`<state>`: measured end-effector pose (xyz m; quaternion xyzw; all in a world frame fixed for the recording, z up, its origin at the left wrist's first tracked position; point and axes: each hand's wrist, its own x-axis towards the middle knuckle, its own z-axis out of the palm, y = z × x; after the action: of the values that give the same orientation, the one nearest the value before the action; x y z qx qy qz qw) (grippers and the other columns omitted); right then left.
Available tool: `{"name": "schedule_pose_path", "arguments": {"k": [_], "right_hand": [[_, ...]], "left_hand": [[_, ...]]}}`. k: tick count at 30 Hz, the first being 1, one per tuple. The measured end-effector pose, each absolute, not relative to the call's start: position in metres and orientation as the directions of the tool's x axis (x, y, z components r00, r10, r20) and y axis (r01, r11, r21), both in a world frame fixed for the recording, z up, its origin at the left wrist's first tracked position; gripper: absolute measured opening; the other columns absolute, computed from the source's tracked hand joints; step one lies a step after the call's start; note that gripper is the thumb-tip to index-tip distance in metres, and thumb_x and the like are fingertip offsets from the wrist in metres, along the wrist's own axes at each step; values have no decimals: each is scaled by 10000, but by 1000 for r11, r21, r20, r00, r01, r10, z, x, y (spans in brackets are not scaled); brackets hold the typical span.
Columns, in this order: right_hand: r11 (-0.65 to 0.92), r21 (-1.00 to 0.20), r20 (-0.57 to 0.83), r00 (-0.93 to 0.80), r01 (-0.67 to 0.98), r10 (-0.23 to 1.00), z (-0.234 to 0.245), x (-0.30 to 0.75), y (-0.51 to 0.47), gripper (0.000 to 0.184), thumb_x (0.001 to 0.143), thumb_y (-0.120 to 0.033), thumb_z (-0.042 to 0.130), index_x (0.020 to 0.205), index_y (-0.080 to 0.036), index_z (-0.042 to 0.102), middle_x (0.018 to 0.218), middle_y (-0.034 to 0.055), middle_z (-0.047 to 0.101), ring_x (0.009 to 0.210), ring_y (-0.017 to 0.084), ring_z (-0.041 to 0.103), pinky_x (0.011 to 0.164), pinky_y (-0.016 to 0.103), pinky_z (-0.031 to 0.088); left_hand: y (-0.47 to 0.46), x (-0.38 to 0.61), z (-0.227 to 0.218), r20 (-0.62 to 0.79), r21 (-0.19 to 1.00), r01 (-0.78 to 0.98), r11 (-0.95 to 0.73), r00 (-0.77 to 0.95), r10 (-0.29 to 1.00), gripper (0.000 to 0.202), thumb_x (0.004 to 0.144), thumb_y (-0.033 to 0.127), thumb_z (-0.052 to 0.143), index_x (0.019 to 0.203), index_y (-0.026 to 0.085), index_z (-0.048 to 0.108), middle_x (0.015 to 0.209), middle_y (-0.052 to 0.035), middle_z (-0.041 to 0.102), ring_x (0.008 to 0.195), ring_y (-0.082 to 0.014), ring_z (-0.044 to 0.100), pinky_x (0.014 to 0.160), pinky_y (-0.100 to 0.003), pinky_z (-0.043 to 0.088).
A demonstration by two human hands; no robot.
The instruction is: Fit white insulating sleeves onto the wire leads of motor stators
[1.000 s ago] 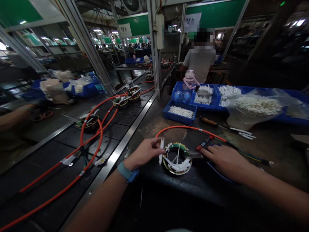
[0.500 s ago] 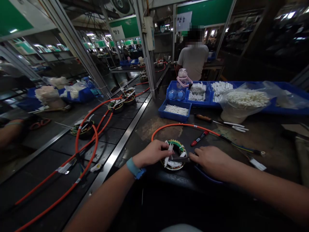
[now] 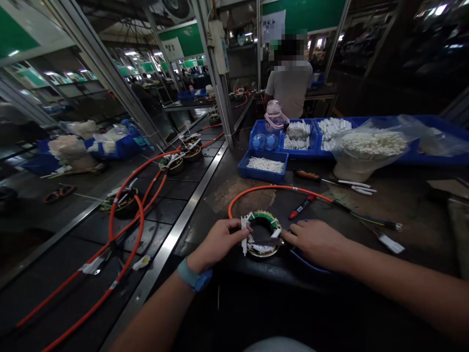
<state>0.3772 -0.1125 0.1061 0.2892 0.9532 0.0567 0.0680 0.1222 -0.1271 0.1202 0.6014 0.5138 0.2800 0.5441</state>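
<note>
left hand (image 3: 223, 240): pinched on white sleeves (image 3: 244, 240), left edge of wound ring (image 3: 264, 214), lower centre of frame | right hand (image 3: 318, 242): curled, seemingly round scissors (image 3: 269, 241), handles mostly covered | advice: keep edges clear of wound ring

Factory workshop, conveyor line (image 3: 179, 182), parts bins (image 3: 261, 175)

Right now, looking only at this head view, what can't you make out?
All in the head view:
Grip of the bladed tool: mostly covered by the right hand.
Left part of the wound ring: behind the white strip and the left hand.
Lettering on the red marker: too small.
Writing on the hanging sheet: blurred, too small.
</note>
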Motion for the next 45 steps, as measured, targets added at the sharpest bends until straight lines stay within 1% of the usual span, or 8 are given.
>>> {"name": "schedule_pose_path", "arguments": {"k": [6, 12, 21, 26, 30, 34, 39, 45], "right_hand": [[814, 138, -114, -807, 565, 579, 96, 382, -114, 266, 822, -95, 445, 1058, -166, 546, 795, 69, 612, 663, 204, 597, 548, 273, 404], [547, -59, -31, -549, 835, 835, 67, 452, -128, 387, 780, -196, 493, 1166, -180, 513, 1013, 93, 651, 855, 236, 636, 684, 332, 500], [439, -181, 43, -439, 880, 897, 38, 450, -145, 635, 656, -103, 509, 1278, -211, 444, 1101, 81, 588, 994, 232, 567, 848, 381, 488], [489, -114, 101, -480, 865, 872, 39, 432, -136, 651, 644, -16, 461, 1266, -209, 469, 1127, 109, 558, 1007, 261, 538, 853, 433, 474], [517, -160, 229, -478, 841, 848, 25, 443, -129, 638, 632, -42, 457, 1254, -186, 472, 1241, 130, 489, 1109, 283, 479, 916, 467, 431], [517, -263, 285, -446, 815, 848, 9, 449, -122, 518, 685, -116, 461, 1199, -170, 506, 1219, 130, 508, 1107, 278, 477, 931, 481, 409], [508, -281, 285, -434, 814, 854, 3, 449, -120, 445, 726, -146, 475, 1167, -167, 529, 1198, 126, 520, 1098, 280, 469, 931, 487, 395], [483, -272, 281, -412, 832, 867, 5, 447, -124, 423, 757, -140, 444, 1170, -172, 533, 1219, 123, 511, 1072, 265, 497, 900, 459, 425]], "left_hand": [[-127, 118, 119, -155, 943, 319, 91, 183, 971, 287, 767, 394, 592, 844, 123, 649, 814, -36, 649, 748, -152, 577, 697, -241, 448], [-112, 108, 109, -93, 958, 275, 77, 46, 995, 323, 778, 406, 566, 943, 128, 577, 784, -20, 627, 675, -123, 575, 633, -225, 463], [39, 165, 130, 312, 805, 546, -231, -59, 948, 171, 823, 245, 513, 937, 125, 554, 961, -80, 630, 907, -161, 585, 828, -267, 430], [82, 174, 141, 237, 705, 657, -267, 137, 962, 334, 724, 147, 630, 1042, 71, 564, 1049, -151, 614, 980, -230, 566, 876, -330, 396], [28, 157, 146, 107, 656, 622, -427, 483, 869, 142, 759, 245, 621, 863, 153, 653, 887, -55, 663, 841, -171, 597, 812, -266, 426], [-40, 132, 148, -93, 501, 424, -755, 893, 440, 343, 684, 397, 704, 952, 196, 632, 920, -59, 648, 950, -209, 551, 898, -314, 381], [-62, 126, 138, -206, 81, 359, -930, 919, 337, 204, 733, 255, 656, 914, 192, 586, 952, -62, 609, 1039, -231, 474, 958, -356, 315], [-53, 135, 130, -179, -67, 157, -985, 970, 167, 86, 830, 165, 515, 761, 194, 558, 790, -35, 583, 865, -181, 503, 908, -326, 350]]}}
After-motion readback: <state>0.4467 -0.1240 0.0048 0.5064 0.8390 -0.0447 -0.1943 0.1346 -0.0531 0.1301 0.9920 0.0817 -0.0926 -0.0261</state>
